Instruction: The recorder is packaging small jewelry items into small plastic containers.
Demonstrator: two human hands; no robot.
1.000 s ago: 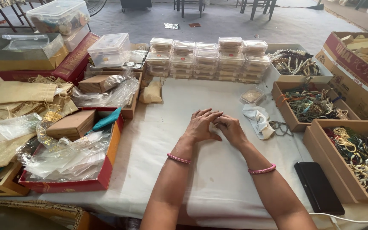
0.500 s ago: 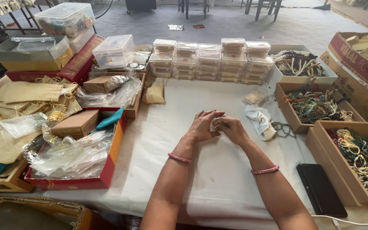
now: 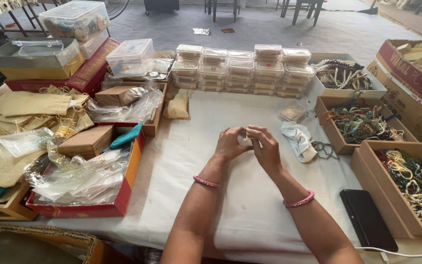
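Over the white tablecloth [image 3: 250, 215], near centre, my left hand [image 3: 229, 144] and right hand [image 3: 268, 149] meet, fingertips pinched shut on one small pale trinket [image 3: 246, 138]. Stacked clear boxes [image 3: 242, 69] stand beyond; a black phone [image 3: 367, 219] lies right.

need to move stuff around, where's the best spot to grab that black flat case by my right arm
Likely best by its two long edges near the middle, from above. The black flat case lies flat on the white cloth, slim and long, its top face free; the cardboard box crowds its far side.
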